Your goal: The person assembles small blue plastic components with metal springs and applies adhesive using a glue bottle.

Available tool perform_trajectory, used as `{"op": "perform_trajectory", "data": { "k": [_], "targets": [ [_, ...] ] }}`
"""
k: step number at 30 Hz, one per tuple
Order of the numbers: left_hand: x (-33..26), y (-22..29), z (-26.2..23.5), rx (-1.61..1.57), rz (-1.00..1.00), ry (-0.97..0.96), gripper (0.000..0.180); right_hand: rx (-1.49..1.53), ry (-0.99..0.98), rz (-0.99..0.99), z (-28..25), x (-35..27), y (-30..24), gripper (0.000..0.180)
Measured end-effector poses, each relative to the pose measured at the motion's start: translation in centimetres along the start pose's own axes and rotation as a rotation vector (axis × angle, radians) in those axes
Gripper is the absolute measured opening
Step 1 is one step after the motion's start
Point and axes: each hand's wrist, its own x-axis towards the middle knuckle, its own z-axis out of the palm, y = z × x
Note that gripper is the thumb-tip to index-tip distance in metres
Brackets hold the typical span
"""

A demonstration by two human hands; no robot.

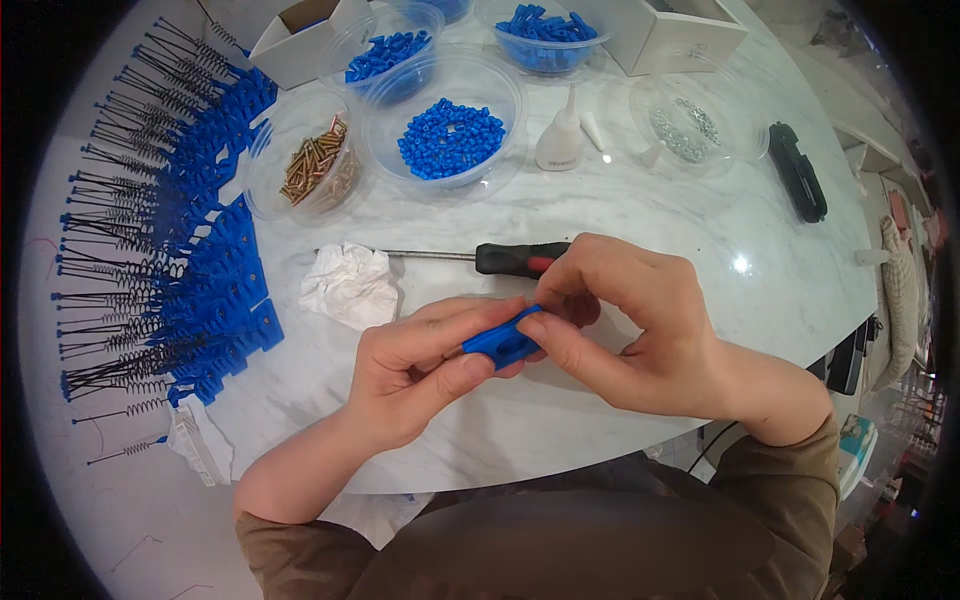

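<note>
Near the table's front middle, my left hand (408, 375) is closed around a small blue plastic part (508, 344), thumb on its near side and fingers on its far side. The part has a dark oval opening in its upper face. From the right, my right hand (650, 345) presses its thumb against the part's right end. Its index finger is bent, and the other fingertips are partly hidden behind the part. Just beyond both hands lies a screwdriver (510, 260) with a black and red handle, its shaft pointing left to a crumpled white tissue (350, 285).
Clear bowls of screws (315, 165), small blue pieces (450, 140), longer blue pieces (545, 28) and metal bits (685, 130) stand across the back. A glue bottle (560, 140) stands between them. Blue parts with springs (215, 290) line the left edge. A black tool (797, 172) lies right.
</note>
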Motion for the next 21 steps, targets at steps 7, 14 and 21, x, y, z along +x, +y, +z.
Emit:
{"op": "perform_trajectory", "data": {
  "k": [7,14,21],
  "targets": [
    [0.08,-0.03,0.0,-0.035,0.009,-0.002,0.044,0.004,-0.014,-0.002,-0.07,0.07,-0.03,0.013],
    [0.03,0.01,0.11,-0.124,-0.024,0.007,0.044,-0.016,0.016,-0.062,0.19,0.03,0.2,0.013],
    [0.1,-0.1,0.13,-0.113,-0.009,0.014,0.038,-0.009,0.023,0.0,0.22,-0.05,0.11,0.013]
  ]
}}
